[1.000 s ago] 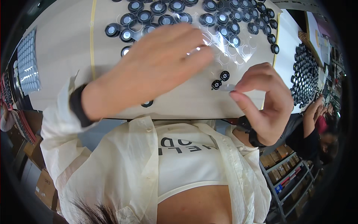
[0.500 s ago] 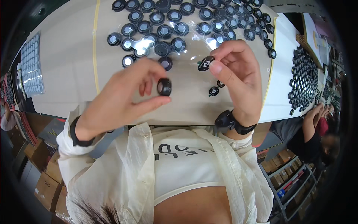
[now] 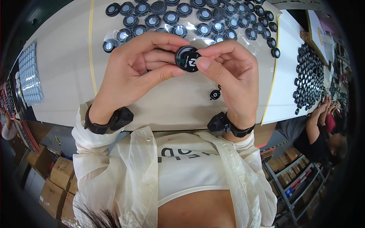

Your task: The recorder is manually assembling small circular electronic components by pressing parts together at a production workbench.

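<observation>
Over the table, my left hand [image 3: 131, 68] is closed on a black round cup-like part [image 3: 180, 55], holding it tilted by its rim between thumb and fingers. My right hand [image 3: 235, 76] pinches a thin black disc [image 3: 191, 64] with a white mark and a small green tab. The disc lies across the open face of the round part, overlapping it. Whether it is stuck down cannot be seen. Below the right hand, a similar small black disc [image 3: 215, 94] rests on the table, with another partly hidden behind the wrist.
Several black round parts with pale centres [image 3: 153, 21] spread over the far table under shiny clear film. A sheet of pale round pieces [image 3: 32, 72] lies at the left. More black parts [image 3: 310, 78] crowd the right-hand table, near another person's arm [image 3: 315, 125].
Both hands have come together. The left hand brought the round part up and right, and the right hand moved its disc left onto the part's face.
</observation>
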Motion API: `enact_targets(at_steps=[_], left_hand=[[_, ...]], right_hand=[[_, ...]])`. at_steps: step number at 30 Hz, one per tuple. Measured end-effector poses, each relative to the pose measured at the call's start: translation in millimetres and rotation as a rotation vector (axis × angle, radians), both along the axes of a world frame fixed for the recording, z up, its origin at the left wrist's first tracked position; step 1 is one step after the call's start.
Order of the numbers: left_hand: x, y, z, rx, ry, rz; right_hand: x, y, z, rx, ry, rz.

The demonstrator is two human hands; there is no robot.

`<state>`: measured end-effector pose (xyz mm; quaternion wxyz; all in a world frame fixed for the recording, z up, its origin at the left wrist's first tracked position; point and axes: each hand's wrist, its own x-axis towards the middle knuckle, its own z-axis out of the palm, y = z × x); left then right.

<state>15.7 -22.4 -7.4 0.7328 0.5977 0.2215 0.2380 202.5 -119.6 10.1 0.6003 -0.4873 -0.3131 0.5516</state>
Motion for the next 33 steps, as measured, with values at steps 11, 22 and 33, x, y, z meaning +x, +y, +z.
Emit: enact_targets(at_steps=[11, 22, 33], left_hand=[[0.2, -3.0, 6.3, 0.182, 0.061, 0.036], [-0.8, -4.5, 5.0, 0.246, 0.091, 0.042], [2.8, -3.1, 3.8, 0.252, 0.152, 0.090]], right_hand=[[3.2, 1.4, -0.3, -0.024, -0.068, -0.005], [2.1, 1.9, 0.6, -0.064, -0.077, -0.017], [-2.4, 4.9, -5.5, -0.089, -0.220, -0.096]])
